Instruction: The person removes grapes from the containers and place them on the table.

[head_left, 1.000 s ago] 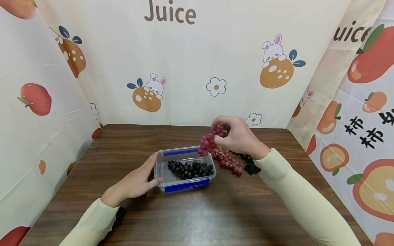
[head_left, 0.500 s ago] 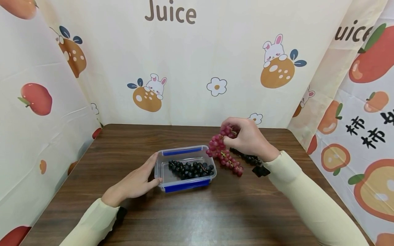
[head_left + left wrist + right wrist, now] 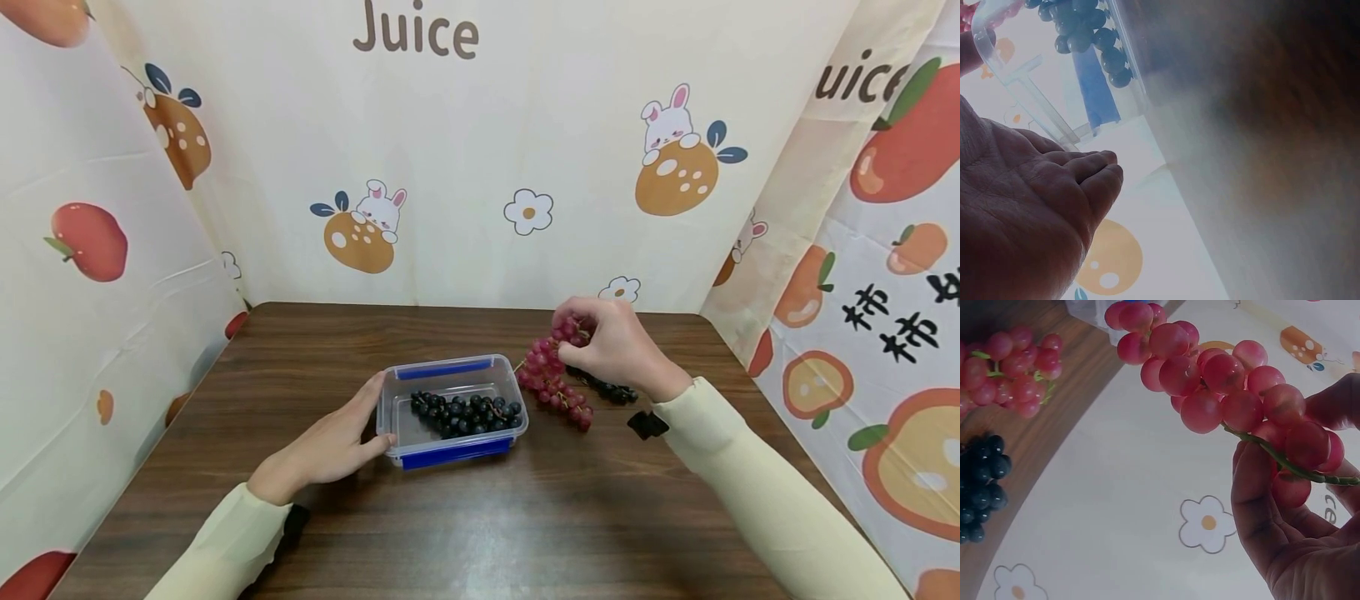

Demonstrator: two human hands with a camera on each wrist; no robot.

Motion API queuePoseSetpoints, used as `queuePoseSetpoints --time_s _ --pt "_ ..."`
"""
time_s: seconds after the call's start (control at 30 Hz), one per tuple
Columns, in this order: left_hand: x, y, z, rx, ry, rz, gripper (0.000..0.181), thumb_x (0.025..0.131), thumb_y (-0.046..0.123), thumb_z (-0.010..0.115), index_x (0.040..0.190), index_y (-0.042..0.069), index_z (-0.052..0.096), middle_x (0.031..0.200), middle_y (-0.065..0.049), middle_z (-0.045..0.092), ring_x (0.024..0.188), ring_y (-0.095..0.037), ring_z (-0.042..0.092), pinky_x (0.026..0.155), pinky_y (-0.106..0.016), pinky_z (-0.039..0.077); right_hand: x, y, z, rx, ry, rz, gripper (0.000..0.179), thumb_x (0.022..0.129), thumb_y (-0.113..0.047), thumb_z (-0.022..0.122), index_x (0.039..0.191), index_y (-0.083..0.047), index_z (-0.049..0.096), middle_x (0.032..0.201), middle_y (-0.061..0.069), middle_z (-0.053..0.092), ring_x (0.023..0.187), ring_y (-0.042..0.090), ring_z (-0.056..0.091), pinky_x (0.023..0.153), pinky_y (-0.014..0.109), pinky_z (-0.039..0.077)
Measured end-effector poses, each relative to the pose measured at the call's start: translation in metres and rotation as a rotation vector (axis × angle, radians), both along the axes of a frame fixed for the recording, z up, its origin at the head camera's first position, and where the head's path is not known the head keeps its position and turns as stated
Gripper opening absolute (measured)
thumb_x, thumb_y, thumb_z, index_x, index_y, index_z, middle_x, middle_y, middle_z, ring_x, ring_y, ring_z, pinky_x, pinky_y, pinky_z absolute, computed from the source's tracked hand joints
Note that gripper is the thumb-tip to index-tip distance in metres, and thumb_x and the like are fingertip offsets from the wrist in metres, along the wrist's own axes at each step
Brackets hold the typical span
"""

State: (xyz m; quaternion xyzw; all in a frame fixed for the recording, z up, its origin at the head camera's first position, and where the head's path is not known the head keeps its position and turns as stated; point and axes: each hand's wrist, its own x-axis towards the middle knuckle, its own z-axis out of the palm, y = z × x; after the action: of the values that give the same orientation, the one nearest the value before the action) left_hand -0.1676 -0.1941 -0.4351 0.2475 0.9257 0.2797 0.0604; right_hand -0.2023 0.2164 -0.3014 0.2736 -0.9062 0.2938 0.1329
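A clear plastic food container (image 3: 405, 427) with blue clips stands lidless on the table, holding a bunch of black grapes (image 3: 465, 415). My left hand (image 3: 330, 439) rests along its left end, thumb at the near corner; the left wrist view shows fairly straight fingers (image 3: 1100, 184) beside the wall. Right of the container, my right hand (image 3: 611, 346) pinches a bunch of red grapes (image 3: 1210, 381) by its upper end between thumb and fingers, a green stem showing. Beneath it lies another red bunch (image 3: 1016, 369), partly overlapped in the head view.
A second black grape bunch (image 3: 611, 390) lies on the dark wooden table (image 3: 480, 533) below my right wrist. Printed fabric with fruit and rabbits (image 3: 457, 158) encloses the table at the back and both sides.
My right hand has carried the red grapes from over the container's right end to the right, then lower, close over the bunches on the table. The left hand and container stay put.
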Motion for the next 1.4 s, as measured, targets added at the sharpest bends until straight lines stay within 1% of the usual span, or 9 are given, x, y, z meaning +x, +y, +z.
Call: queuePoseSetpoints --time_s 0.2,0.3,0.47,0.7,0.9,1.07,1.2,1.27,1.4 --pt "0.0 -0.001 -0.001 -0.004 0.005 -0.002 0.095 0.102 0.047 0.06 0.166 0.016 -0.003 0.172 -0.01 0.003 0.153 -0.035 0.023 0.117 -0.057 0.03 0.0 0.003 -0.009 0.011 -0.018 -0.004 0.021 0.081 -0.005 0.075 0.095 -0.019 0.071 0.082 -0.005 0.065 0.067 0.016 0.057 0.059 0.031 0.05" --pt "-0.001 -0.001 -0.001 -0.004 0.006 -0.003 0.095 0.102 0.047 0.06 0.166 0.016 -0.004 0.172 -0.01 0.003 0.153 -0.035 0.023 0.118 -0.057 0.03 0.0 0.004 -0.015 0.016 -0.039 -0.01 0.021 0.08 -0.005 0.075 0.095 -0.019 0.071 0.083 -0.005 0.065 0.069 0.016 0.057 0.06 0.032 0.05" --pt "-0.001 -0.001 -0.001 -0.002 0.006 -0.005 0.095 0.102 0.045 0.06 0.166 0.014 -0.002 0.172 -0.011 0.003 0.153 -0.035 0.022 0.118 -0.057 0.029 0.001 0.004 -0.025 0.023 -0.099 -0.018 0.022 0.08 -0.006 0.076 0.095 -0.02 0.07 0.081 -0.004 0.063 0.068 0.016 0.056 0.059 0.032 0.05" --pt "-0.001 0.0 -0.001 -0.005 0.014 -0.005 0.094 0.102 0.045 0.061 0.166 0.012 0.001 0.172 -0.009 0.003 0.153 -0.033 0.022 0.118 -0.055 0.03 0.002 0.004 -0.041 0.013 -0.169 0.005 0.023 0.081 -0.004 0.078 0.095 -0.021 0.07 0.08 -0.002 0.061 0.07 0.018 0.055 0.057 0.031 0.049" --pt "-0.001 -0.001 -0.001 -0.005 0.012 -0.006 0.094 0.102 0.045 0.061 0.166 0.011 0.001 0.172 -0.01 0.003 0.153 -0.033 0.022 0.118 -0.055 0.03 0.004 0.007 -0.05 0.014 -0.203 0.012 0.025 0.08 -0.004 0.078 0.096 -0.021 0.07 0.079 -0.002 0.06 0.07 0.018 0.055 0.056 0.03 0.049" --pt "-0.002 0.0 -0.001 -0.007 0.009 -0.007 0.094 0.102 0.045 0.061 0.166 0.011 0.001 0.172 -0.01 0.003 0.153 -0.033 0.022 0.118 -0.055 0.029 0.008 0.013 -0.056 0.023 -0.229 0.004 0.025 0.081 -0.005 0.079 0.098 -0.022 0.07 0.079 -0.003 0.06 0.071 0.019 0.055 0.059 0.03 0.048" --pt "-0.002 0.0 -0.001 -0.008 0.006 -0.006 0.094 0.102 0.045 0.061 0.166 0.011 0.001 0.172 -0.01 0.003 0.153 -0.034 0.022 0.118 -0.056 0.029 0.01 0.017 -0.061 0.03 -0.257 0.009 0.026 0.08 -0.005 0.079 0.101 -0.019 0.07 0.08 -0.002 0.06 0.071 0.019 0.055 0.058 0.03 0.048" --pt "-0.002 0.0 -0.001 -0.008 0.005 -0.006 0.094 0.102 0.045 0.061 0.166 0.011 0.001 0.172 -0.01 0.003 0.153 -0.034 0.022 0.118 -0.056 0.029 0.012 0.019 -0.064 0.033 -0.283 0.015 0.027 0.08 -0.005 0.079 0.102 -0.018 0.07 0.08 -0.002 0.06 0.07 0.019 0.054 0.056 0.029 0.048" --pt "-0.002 0.0 0.0 -0.006 0.003 -0.006 0.094 0.102 0.045 0.061 0.166 0.011 0.001 0.172 -0.01 0.003 0.153 -0.034 0.023 0.118 -0.056 0.03 0.015 0.022 -0.069 0.059 -0.319 0.03 0.027 0.079 -0.004 0.078 0.1 -0.018 0.068 0.076 -0.002 0.059 0.059 0.014 0.049 0.051 0.027 0.043"
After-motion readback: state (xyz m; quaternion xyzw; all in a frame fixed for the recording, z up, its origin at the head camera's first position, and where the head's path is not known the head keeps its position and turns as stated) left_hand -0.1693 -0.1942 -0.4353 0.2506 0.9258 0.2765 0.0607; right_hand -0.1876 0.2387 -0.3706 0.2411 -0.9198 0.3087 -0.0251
